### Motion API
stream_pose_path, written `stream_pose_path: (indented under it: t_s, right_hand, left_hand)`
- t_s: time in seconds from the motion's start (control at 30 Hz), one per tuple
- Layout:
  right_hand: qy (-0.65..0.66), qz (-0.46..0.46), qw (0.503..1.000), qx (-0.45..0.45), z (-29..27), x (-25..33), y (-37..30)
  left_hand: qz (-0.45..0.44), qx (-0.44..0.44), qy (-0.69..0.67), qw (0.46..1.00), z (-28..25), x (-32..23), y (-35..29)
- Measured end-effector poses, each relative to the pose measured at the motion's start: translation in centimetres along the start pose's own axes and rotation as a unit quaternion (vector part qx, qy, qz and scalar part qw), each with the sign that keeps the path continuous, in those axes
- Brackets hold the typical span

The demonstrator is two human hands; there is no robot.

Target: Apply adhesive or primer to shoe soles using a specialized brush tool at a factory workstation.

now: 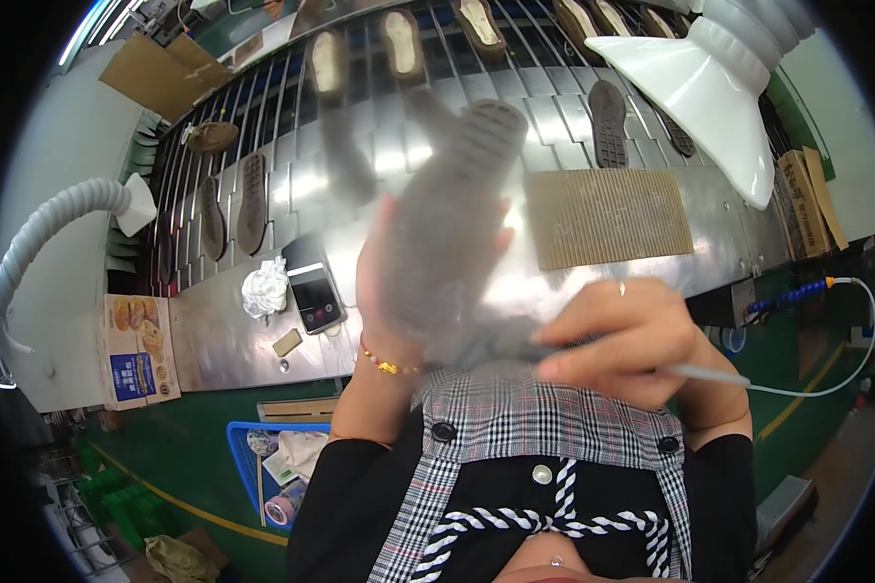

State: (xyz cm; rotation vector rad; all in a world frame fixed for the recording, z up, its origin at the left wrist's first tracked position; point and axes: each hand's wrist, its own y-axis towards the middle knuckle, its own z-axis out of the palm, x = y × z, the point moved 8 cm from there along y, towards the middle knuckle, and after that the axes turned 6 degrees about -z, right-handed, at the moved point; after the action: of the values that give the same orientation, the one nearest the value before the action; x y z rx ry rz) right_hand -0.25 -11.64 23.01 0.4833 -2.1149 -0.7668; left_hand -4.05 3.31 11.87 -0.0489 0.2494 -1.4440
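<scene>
In front of my chest, my left hand point(375, 277) is wrapped round a dark shoe point(442, 233). Its ridged sole faces up, and motion blurs most of it. My right hand point(627, 335) is closed in a pinch on a thin tool with a pale handle point(710, 375). The handle sticks out past the little-finger side. The tool's working end is a dark blur at the near end of the shoe, so I cannot make out its kind or whether it touches.
A slatted metal conveyor carries soles point(252, 204) and shoes with pale insoles point(402, 44). Corrugated cardboard point(612, 219) lies to the right; a phone point(316, 296) and crumpled tissue point(264, 289) lie left. White extractor hoods point(695, 92) hang overhead. A blue basket point(246, 466) stands below.
</scene>
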Motion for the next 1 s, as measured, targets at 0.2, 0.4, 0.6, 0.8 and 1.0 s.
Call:
stream_pose_path:
  t_s: [0.2,0.4,0.6,0.8,1.0]
  right_hand:
    - [0.045,0.009,0.998,0.038,-0.8,0.1,-0.5]
    - [-0.001,0.059,0.998,0.036,-2.8,-1.0,-0.5]
    - [-0.013,0.043,0.998,0.049,-4.0,-1.2,-0.3]
    - [-0.069,0.048,0.996,0.025,-5.6,-1.5,-0.4]
    - [-0.036,0.043,0.997,0.052,-6.4,-1.1,-0.6]
  left_hand:
    - [-0.056,0.074,-0.01,0.996,0.7,0.2,-0.5]
    - [-0.089,0.074,0.031,0.993,0.3,0.0,-1.3]
    - [-0.166,0.21,-0.085,0.96,1.1,0.1,-2.3]
    - [-0.16,0.183,-0.062,0.968,0.2,0.0,-2.4]
    - [-0.07,-0.053,0.04,0.995,-2.4,-0.4,-2.9]
